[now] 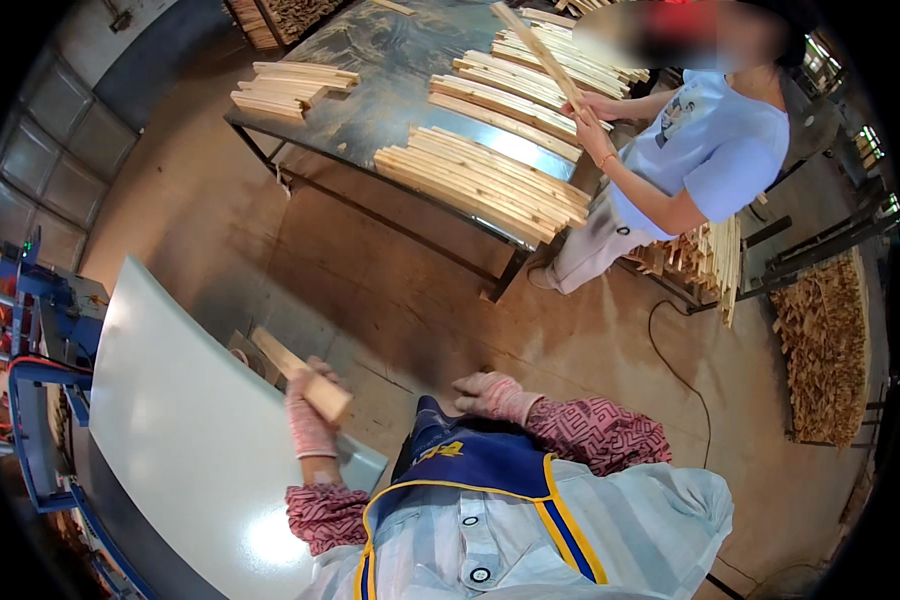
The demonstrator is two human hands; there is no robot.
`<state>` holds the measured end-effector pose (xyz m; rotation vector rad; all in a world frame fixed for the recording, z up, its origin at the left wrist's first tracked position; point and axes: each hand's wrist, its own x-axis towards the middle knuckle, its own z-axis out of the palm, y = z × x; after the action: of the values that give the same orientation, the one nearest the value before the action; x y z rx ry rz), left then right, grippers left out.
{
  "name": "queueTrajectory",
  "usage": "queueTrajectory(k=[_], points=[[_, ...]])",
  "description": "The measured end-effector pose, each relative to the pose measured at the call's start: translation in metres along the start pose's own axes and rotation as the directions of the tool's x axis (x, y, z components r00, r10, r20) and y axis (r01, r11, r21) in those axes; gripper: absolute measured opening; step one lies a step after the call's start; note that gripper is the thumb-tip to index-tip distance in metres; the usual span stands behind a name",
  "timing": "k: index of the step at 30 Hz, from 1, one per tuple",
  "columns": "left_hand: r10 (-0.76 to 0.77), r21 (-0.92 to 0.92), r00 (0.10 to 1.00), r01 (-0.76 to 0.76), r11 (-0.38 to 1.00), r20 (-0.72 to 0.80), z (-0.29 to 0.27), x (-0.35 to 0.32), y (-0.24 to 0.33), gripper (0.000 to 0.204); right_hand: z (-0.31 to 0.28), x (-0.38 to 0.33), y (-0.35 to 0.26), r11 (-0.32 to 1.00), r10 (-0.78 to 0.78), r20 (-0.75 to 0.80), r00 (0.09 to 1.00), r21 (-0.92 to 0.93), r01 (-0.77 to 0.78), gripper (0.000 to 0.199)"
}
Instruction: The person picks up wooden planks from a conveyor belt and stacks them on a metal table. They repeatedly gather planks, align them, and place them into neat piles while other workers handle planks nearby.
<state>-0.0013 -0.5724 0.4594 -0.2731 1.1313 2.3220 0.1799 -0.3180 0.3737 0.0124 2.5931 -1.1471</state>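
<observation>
Head view: left hand [308, 412] gripping wooden stick [300, 373] over white panel's [180, 430] edge, right hand [485, 392] empty, loosely curled above bare floor [410, 300].

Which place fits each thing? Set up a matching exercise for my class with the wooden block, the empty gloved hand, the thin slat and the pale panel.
Things:
1 wooden block
2 right hand
3 thin slat
4 pale panel

Places:
A held up by the co-worker at the dark table
B below the left hand
C gripped in the left hand
D near the blue apron, holding nothing

Pairs: 1-C, 2-D, 3-A, 4-B
</observation>
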Motion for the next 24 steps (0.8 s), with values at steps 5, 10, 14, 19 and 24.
queueTrajectory(k=[5, 10, 14, 19, 24], points=[[-0.139, -0.068, 0.897, 0.121, 0.990, -0.419, 0.026, 0.036, -0.112, 0.015, -0.101, 0.000, 0.068, 0.989, -0.143, -0.468, 0.872, -0.042, 0.140, 0.035], [-0.294, -0.222, 0.895, 0.229, 0.948, -0.334, 0.087, 0.049, -0.143, 0.020, -0.268, -0.018, 0.011, 0.541, -0.038, -0.738, 0.673, 0.551, 0.635, 0.022], [-0.293, -0.179, 0.905, 0.247, 0.952, -0.309, 0.114, 0.078, -0.139, 0.023, -0.336, -0.054, -0.100, 0.608, -0.440, -0.791, 0.425, 0.087, 0.789, 0.017], [-0.187, 0.060, 0.964, 0.201, 0.978, -0.190, 0.129, 0.118, -0.143, 0.022, -0.371, -0.086, -0.161, 0.926, -0.207, -0.506, 0.837, -0.378, 0.000, 0.019], [-0.374, 0.118, 0.907, 0.400, 0.909, -0.196, 0.138, 0.163, -0.111, 0.031, -0.390, -0.034, -0.174, 0.776, -0.231, -0.288, 0.929, -0.631, -0.003, 0.020]])
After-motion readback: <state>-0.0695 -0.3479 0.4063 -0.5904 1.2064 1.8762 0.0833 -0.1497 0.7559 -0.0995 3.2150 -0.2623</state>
